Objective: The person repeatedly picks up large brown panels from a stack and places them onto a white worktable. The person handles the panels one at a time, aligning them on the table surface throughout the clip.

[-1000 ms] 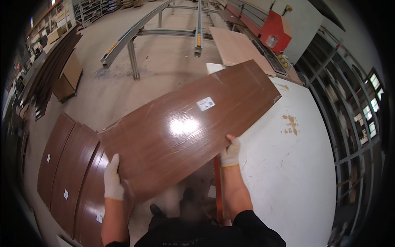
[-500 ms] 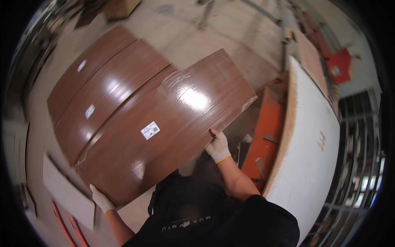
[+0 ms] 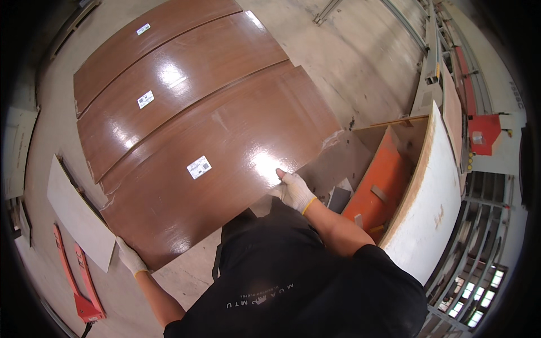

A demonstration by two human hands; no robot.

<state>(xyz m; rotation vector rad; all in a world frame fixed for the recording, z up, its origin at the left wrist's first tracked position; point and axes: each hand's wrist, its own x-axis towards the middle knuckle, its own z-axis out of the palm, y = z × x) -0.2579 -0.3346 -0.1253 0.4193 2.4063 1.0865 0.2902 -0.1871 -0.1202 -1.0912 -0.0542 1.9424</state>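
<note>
A glossy brown wood-look panel (image 3: 236, 135) with a white label and clear film along its edges lies in front of me. My right hand (image 3: 296, 192), in a white glove with a yellow cuff, is closed on its near long edge, thumb on top and fingers hidden beneath. At the panel's near left corner, my left hand (image 3: 132, 258), gloved the same way, grips the short edge; its fingertips are partly hidden. Beyond are two similar brown panels, a middle one (image 3: 208, 53) and a far one (image 3: 180, 14), each with a white label.
On my right stands a large white board (image 3: 431, 197) with a rough tan edge, beside an orange sheet (image 3: 375, 186) in a bin-like space with scraps. To the left are a pale board (image 3: 79, 217) and a red pallet jack (image 3: 84, 301). Metal racking (image 3: 473, 248) stands far right.
The held panel has turned and now lies more nearly in line with the two beyond it. Both hands keep their hold on its edges. My view has shifted too.
</note>
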